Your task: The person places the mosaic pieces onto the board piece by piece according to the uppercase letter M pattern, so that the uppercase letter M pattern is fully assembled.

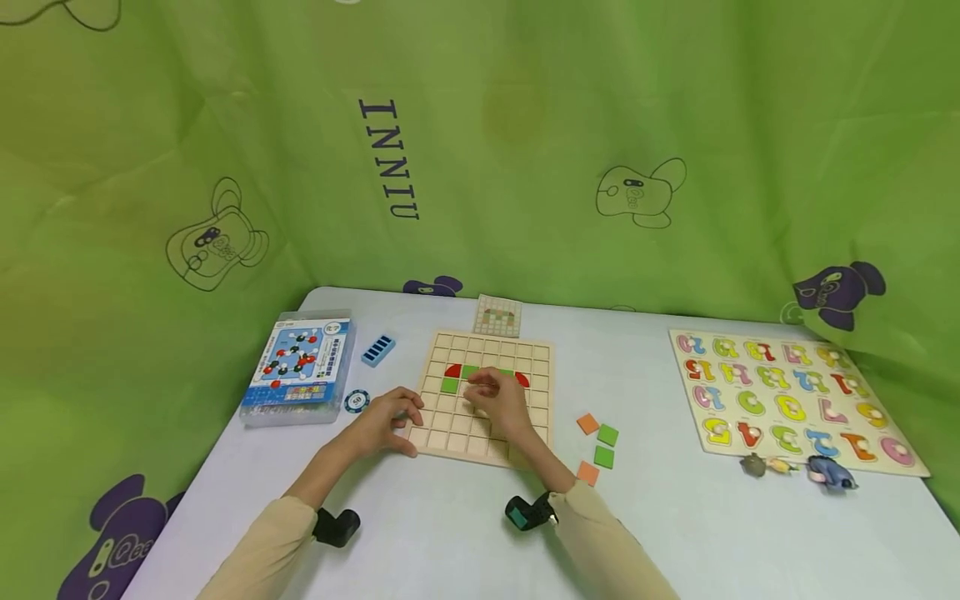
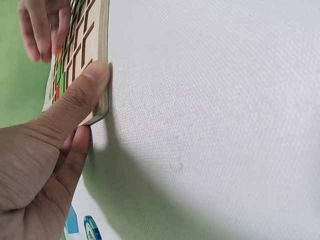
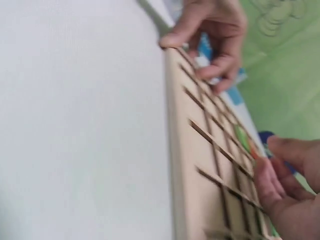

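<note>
On a white table [image 1: 420, 542]: one wooden grid board [image 1: 457, 421]

Wooden grid board, laid near the centre; its near left corner is gripped between the thumb and fingers of the left hand [image 1: 386, 421]. Green tiles [image 1: 450, 385] and red curved pieces [image 1: 453, 370] are set in its squares. Over the board, the right hand [image 1: 498, 402] is held with thumb and fingertips bent toward each other; whether a piece is pinched cannot be told. One pattern card [image 1: 497, 318], placed at the far edge. Four loose tiles [image 1: 603, 457], two orange, two green, scattered to the right.
</note>
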Action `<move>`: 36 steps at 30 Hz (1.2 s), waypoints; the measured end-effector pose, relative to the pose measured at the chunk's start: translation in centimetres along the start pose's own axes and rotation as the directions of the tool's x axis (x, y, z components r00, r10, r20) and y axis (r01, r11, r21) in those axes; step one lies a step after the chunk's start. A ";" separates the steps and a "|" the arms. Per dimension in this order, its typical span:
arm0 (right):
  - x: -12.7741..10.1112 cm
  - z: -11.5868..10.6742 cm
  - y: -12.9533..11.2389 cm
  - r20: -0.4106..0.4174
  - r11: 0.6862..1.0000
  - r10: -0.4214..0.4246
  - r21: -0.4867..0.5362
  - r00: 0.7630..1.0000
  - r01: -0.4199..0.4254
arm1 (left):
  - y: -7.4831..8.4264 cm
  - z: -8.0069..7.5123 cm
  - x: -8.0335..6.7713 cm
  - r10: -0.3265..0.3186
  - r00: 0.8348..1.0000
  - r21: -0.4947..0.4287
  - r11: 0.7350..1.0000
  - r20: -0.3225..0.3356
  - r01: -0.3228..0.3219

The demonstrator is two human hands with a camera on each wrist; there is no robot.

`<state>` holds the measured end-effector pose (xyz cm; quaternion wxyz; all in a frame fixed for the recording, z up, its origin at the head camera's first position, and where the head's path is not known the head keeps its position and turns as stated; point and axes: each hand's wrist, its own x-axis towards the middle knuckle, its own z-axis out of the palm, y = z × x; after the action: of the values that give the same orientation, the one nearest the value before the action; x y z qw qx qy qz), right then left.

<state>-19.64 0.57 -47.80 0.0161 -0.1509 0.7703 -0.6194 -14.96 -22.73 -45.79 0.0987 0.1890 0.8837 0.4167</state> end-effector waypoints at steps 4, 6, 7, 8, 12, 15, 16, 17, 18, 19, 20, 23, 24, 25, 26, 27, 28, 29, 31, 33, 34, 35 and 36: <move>-1.1 -2.9 -0.5 0.050 0.999 0.032 0.014 0.998 -0.033 | 0.1 0.1 0.0 -0.002 1.000 -0.001 1.000 0.000 0.002; -1.7 -4.6 -0.7 0.059 0.999 0.052 -0.003 0.997 -0.051 | 0.1 0.1 0.0 -0.002 1.000 -0.004 1.000 -0.002 0.002; -2.1 -5.5 -0.8 0.063 0.998 0.058 -0.010 0.996 -0.058 | 0.2 0.1 0.0 0.001 1.000 -0.004 1.000 -0.001 -0.001; -2.4 -6.4 -0.7 0.067 0.998 0.057 -0.017 0.996 -0.056 | 0.2 0.1 0.0 0.002 1.000 -0.006 1.000 0.000 -0.002; -3.6 -10.8 -0.1 0.107 0.997 0.028 -0.076 0.994 -0.020 | 0.3 0.1 0.0 0.013 1.000 0.004 1.000 0.002 -0.013; -4.2 -14.5 0.7 0.175 0.989 -0.009 -0.145 0.985 0.035 | 0.3 0.1 0.0 0.021 1.000 0.014 1.000 0.002 -0.021; -4.3 -15.6 1.0 0.201 0.984 -0.019 -0.169 0.979 0.053 | 0.2 0.1 0.0 0.024 1.000 0.017 1.000 0.002 -0.024; -4.3 -16.6 1.3 0.228 0.980 -0.026 -0.185 0.973 0.069 | 0.2 0.1 0.0 0.027 1.000 0.023 0.999 0.002 -0.027; -4.3 -17.4 1.5 0.253 0.978 -0.026 -0.195 0.967 0.077 | 0.1 0.0 0.0 0.030 1.000 0.027 0.999 -0.001 -0.030; -4.3 -18.1 1.8 0.281 0.973 -0.035 -0.211 0.959 0.097 | 0.1 0.0 -0.1 0.031 0.999 0.033 0.999 -0.005 -0.031; -4.2 -18.7 2.1 0.310 0.970 -0.036 -0.218 0.950 0.108 | 0.0 0.0 -0.1 0.030 1.000 0.036 0.999 -0.008 -0.029; -3.9 -19.6 2.8 0.394 0.964 -0.023 -0.234 0.919 0.125 | -0.1 -0.1 -0.2 0.031 0.999 0.043 0.999 -0.017 -0.030; -3.8 -19.7 3.0 0.418 0.960 -0.019 -0.247 0.908 0.134 | -0.1 0.0 -0.3 0.032 0.999 0.041 0.999 -0.019 -0.031; -3.7 -19.7 3.2 0.438 0.956 -0.017 -0.256 0.899 0.143 | -0.1 0.0 -0.3 0.031 0.999 0.040 0.999 -0.020 -0.030; -3.6 -19.8 3.3 0.452 0.955 -0.007 -0.261 0.892 0.140 | -0.1 0.0 -0.3 0.032 0.999 0.038 0.999 -0.020 -0.031; -3.5 -19.7 3.5 0.460 0.953 -0.003 -0.268 0.888 0.142 | -0.1 0.0 -0.3 0.037 0.999 0.039 0.999 -0.020 -0.037; -3.4 -19.7 3.6 0.463 0.951 0.000 -0.275 0.886 0.144 | -0.1 0.1 -0.3 0.043 0.999 0.041 0.998 -0.020 -0.043; -3.3 -19.6 3.7 0.462 0.948 0.002 -0.283 0.887 0.146 | -0.1 0.1 -0.3 0.045 0.999 0.038 0.998 -0.019 -0.044; -3.2 -19.6 3.9 0.452 0.947 0.002 -0.287 0.892 0.144 | 0.0 0.1 -0.2 0.047 0.999 0.034 0.998 -0.018 -0.047; -3.1 -19.6 4.0 0.431 0.946 0.003 -0.293 0.902 0.137 | 0.1 0.1 -0.2 0.044 0.999 0.032 0.999 -0.015 -0.043; -3.1 -19.5 4.1 0.419 0.946 0.002 -0.295 0.908 0.134 | 0.1 0.1 -0.2 0.040 0.999 0.032 0.999 -0.015 -0.040; -3.1 -19.5 4.3 0.402 0.943 0.002 -0.304 0.916 0.132 | 0.2 0.1 -0.2 0.033 0.999 0.031 0.999 -0.013 -0.032; -3.1 -19.5 4.4 0.383 0.942 0.003 -0.310 0.924 0.126 | 0.2 0.2 -0.2 0.031 0.999 0.032 0.999 -0.012 -0.031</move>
<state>-21.71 20.65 -47.97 0.1190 -0.2921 0.8399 -0.4416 -14.73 -22.59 -45.77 0.0837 0.2017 0.8879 0.4050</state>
